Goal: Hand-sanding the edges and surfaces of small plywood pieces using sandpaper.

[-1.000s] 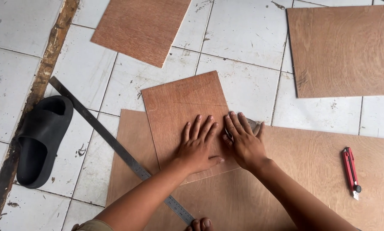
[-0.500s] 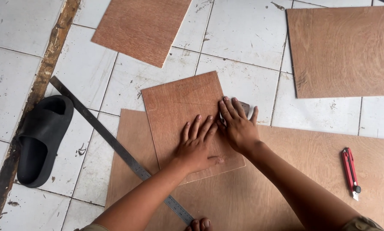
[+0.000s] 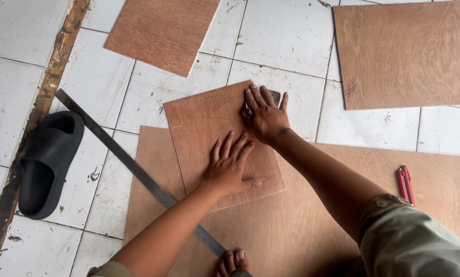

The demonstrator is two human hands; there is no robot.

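A small reddish plywood board [image 3: 199, 123] lies on a larger plywood sheet [image 3: 312, 215] on the tiled floor. My left hand [image 3: 230, 166] rests flat on the small board near its front right part, fingers spread, holding nothing. My right hand [image 3: 265, 118] is at the board's far right corner. Its fingers press a small grey piece [image 3: 275, 95] against that edge; most of the piece is hidden under them.
A long metal ruler [image 3: 132, 166] runs diagonally under the large sheet's left side. A black sandal [image 3: 48, 161] lies at the left. A red utility knife [image 3: 405, 183] sits on the sheet at the right. Two more plywood boards lie at the top left [image 3: 163, 31] and top right [image 3: 409, 51]. My toes [image 3: 232, 261] show at the bottom.
My right hand has slid with the grey piece along the small board's right edge, away from me to its far corner. My left hand has stayed flat on the board.
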